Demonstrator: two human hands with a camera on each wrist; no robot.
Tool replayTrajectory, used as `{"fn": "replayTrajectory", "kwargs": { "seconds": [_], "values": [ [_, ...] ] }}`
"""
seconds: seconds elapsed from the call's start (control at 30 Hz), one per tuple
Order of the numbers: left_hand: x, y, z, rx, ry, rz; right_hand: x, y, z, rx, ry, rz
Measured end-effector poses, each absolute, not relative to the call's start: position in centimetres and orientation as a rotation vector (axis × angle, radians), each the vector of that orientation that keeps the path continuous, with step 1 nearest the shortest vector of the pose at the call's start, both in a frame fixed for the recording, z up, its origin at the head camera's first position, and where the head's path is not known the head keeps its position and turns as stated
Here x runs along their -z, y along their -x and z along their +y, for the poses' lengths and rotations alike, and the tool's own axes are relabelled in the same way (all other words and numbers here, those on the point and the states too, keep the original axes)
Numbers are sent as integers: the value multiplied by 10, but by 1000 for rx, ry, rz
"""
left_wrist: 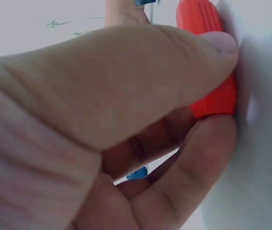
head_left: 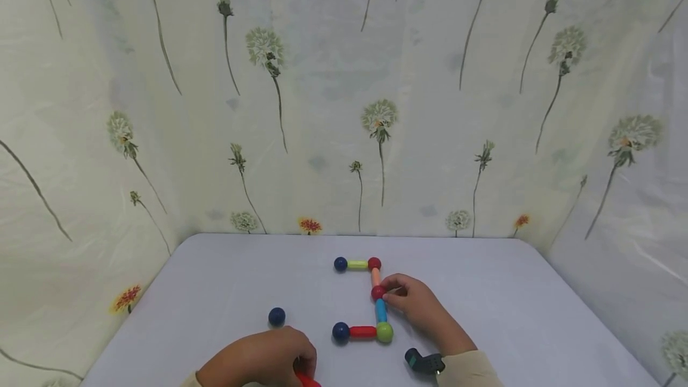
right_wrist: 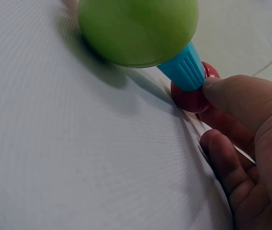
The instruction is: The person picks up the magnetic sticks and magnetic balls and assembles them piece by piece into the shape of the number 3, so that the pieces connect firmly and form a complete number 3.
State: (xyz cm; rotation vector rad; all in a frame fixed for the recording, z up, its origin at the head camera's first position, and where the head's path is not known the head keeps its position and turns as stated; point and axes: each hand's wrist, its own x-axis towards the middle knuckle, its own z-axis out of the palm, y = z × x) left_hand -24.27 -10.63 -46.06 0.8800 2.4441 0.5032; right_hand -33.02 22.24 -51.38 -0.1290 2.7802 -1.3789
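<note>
In the head view, a chain of balls and sticks lies on the white table. My right hand (head_left: 414, 303) pinches its middle red ball (head_left: 378, 292) between thumb and fingers. From that ball a blue stick (head_left: 381, 310) runs to a green ball (head_left: 384, 332), and a peach stick (head_left: 375, 277) leads to the far red ball (head_left: 374, 263). Near the front edge of the view, my left hand (head_left: 269, 354) pinches a separate red stick (left_wrist: 217, 98) close over the tabletop, partly covered by the thumb. A loose dark blue ball (head_left: 276, 316) lies just beyond this hand.
Both chain ends point left: a yellow-green stick (head_left: 357, 265) with a dark blue ball (head_left: 340, 264) at the back, another red stick (head_left: 362, 332) with a dark blue ball (head_left: 341, 332) in front. Flower-printed cloth (head_left: 322, 106) hangs behind the table (head_left: 226, 279).
</note>
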Motion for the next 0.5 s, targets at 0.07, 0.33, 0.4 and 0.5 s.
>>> {"fn": "replayTrajectory", "kwargs": {
  "seconds": [0.07, 0.33, 0.4, 0.5],
  "values": [
    [461, 243, -105, -503, -848, 2457, 513, 330, 222, 1385, 123, 2773],
    [464, 249, -100, -517, -695, 2498, 512, 330, 221, 1374, 104, 2751],
    [464, 252, -99, -543, -676, 2502, 512, 330, 221, 1369, 97, 2744],
    [463, 258, -99, -580, -655, 2527, 512, 331, 222, 1367, 95, 2739]
  ]
}}
